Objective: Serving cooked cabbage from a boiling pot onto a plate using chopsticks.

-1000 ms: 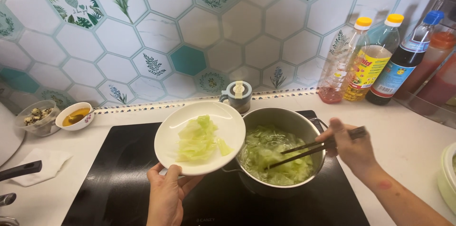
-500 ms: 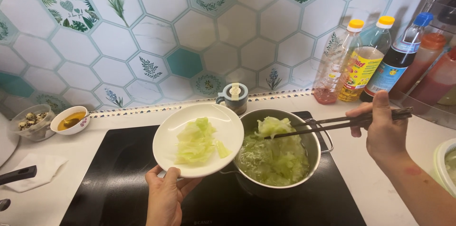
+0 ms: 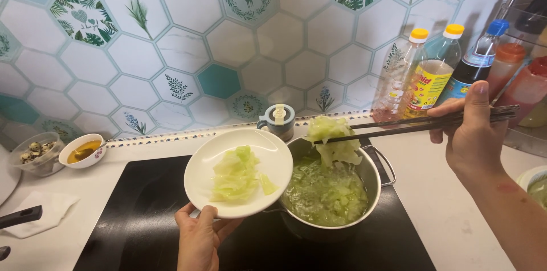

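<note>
A white plate (image 3: 239, 171) is held from below by the left hand (image 3: 199, 237) at lower centre of the frame, its fingers closed on the near rim. A heap of boiled cabbage (image 3: 236, 175) lies on the plate. The plate is tilted slightly and overlaps the left edge of a steel pot (image 3: 333, 191), which stands on a black cooktop (image 3: 131, 220) and is filled with more cabbage in water.

At the right of the frame, dark chopsticks (image 3: 416, 124) are gripped by the clenched fingers of the right hand (image 3: 470, 134). A clump of cabbage (image 3: 330, 137) is pinched at their tips and is held above the pot, just right of the plate.

Behind the pot a small blue-grey cup (image 3: 279, 120) is seen on the tabletop (image 3: 456, 220). Bottles (image 3: 433, 74) are lined up at upper right against the tiled wall (image 3: 171, 37). Two small bowls (image 3: 82, 150) are set at the left edge.
</note>
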